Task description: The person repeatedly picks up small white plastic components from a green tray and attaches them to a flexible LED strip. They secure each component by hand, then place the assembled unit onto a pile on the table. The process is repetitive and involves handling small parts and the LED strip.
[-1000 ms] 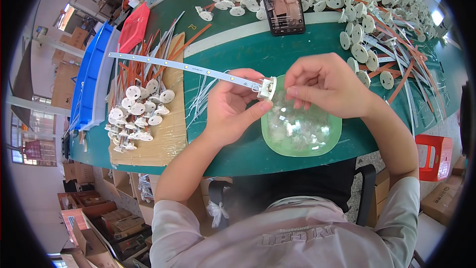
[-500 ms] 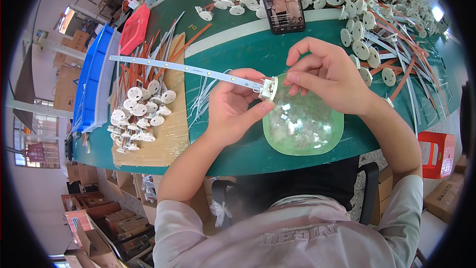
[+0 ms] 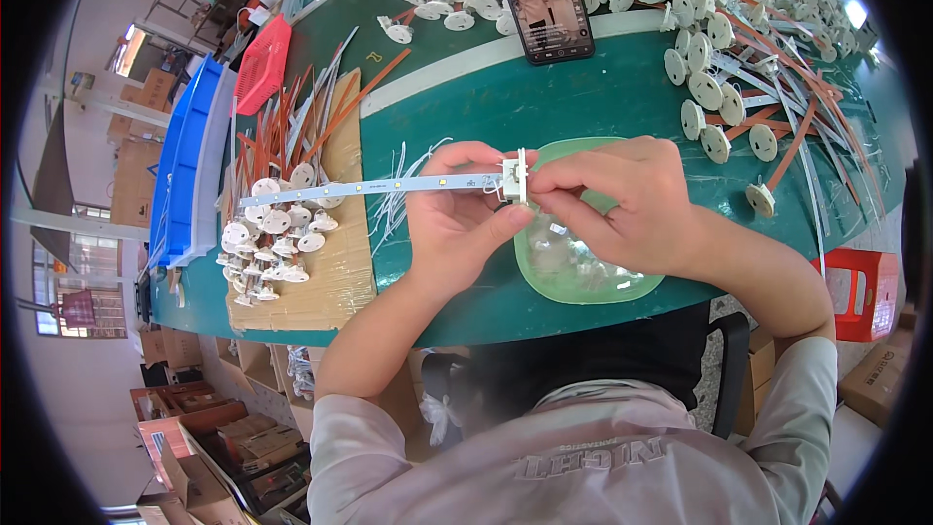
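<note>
My left hand (image 3: 455, 224) grips an LED strip board (image 3: 374, 187) by the white round-disc end cap (image 3: 513, 178) at its right end. The long pale strip, dotted with small yellow LEDs, reaches left over the cardboard. Against the outer face of that cap, the thumb and fingers of my right hand (image 3: 607, 199) are pinched together; whatever they hold is too small to make out. Below my right hand sits a green translucent bowl (image 3: 593, 292) with small clear pieces in it, partly covered by the hand.
Strips with white disc ends (image 3: 277, 224) lie on a cardboard sheet (image 3: 340, 292) at left, beside loose white wires (image 3: 391, 204). Blue (image 3: 185, 165) and red (image 3: 262, 66) baskets stand farther left. A phone (image 3: 546, 19) is propped at the back. More discs (image 3: 705, 87) pile up at far right.
My right hand has come down and left, its fingertips now at the end cap. The strip has swung from sloping to nearly level, its far end lower.
</note>
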A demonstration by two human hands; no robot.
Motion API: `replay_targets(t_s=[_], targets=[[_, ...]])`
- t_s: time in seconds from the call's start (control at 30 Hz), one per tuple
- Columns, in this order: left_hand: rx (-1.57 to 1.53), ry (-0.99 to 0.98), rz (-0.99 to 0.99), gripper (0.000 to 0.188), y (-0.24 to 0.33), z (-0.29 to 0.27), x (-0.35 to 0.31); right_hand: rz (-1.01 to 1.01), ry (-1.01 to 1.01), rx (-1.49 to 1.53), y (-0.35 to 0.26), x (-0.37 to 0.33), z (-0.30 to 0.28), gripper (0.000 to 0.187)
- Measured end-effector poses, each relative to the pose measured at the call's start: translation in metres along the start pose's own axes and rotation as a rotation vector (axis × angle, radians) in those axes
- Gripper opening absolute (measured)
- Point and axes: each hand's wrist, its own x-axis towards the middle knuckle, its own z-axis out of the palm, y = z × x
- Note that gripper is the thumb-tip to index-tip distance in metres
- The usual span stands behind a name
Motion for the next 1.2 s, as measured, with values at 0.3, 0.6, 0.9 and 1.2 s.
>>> replay_targets(t_s=[0.3,0.6,0.9,1.2], targets=[[0.037,0.024,-0.049,0.047,-0.001,-0.001,0.000,-0.041,-0.045,-0.038,-0.002,-0.001,-0.002,0.016],[-0.094,-0.062,-0.105,0.046,0.004,-0.009,0.001,0.034,-0.111,0.165,-0.002,0.005,-0.008,0.015],[-0.111,0.005,-0.064,0.045,-0.001,-0.001,0.000,0.015,0.085,0.028,-0.003,-0.002,0.006,0.012],[-0.165,0.005,-0.077,0.036,-0.004,0.001,-0.006,-0.085,0.175,-0.071,-0.004,-0.002,0.016,0.012]])
